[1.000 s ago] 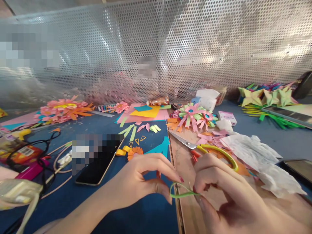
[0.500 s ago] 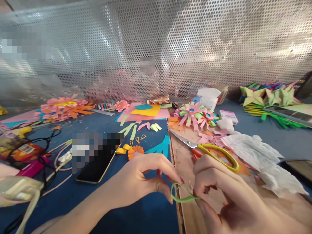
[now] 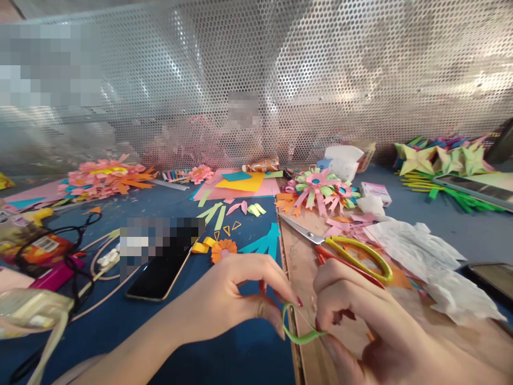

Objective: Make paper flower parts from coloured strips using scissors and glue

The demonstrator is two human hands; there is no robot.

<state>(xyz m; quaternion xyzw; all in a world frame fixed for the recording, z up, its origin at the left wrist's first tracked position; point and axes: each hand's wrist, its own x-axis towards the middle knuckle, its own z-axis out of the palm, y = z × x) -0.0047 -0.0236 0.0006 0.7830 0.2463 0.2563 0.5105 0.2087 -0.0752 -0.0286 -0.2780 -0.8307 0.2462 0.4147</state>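
Box [image 3: 373,192] print blurred, perhaps unreadable.

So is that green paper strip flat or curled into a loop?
Curled: the green paper strip bends into a loop, pinched between the left hand and right hand.

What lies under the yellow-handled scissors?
The scissors rest on a cardboard sheet, handles over pink and orange paper scraps. Anything directly beneath the handles is hidden.

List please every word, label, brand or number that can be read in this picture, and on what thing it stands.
No text reads clearly.
Small pink and white box: print too blurred to read.
Orange packet with white barcode label: too small to read.
Brown tube: print illegible.
Phone: screen dark, part pixelated.
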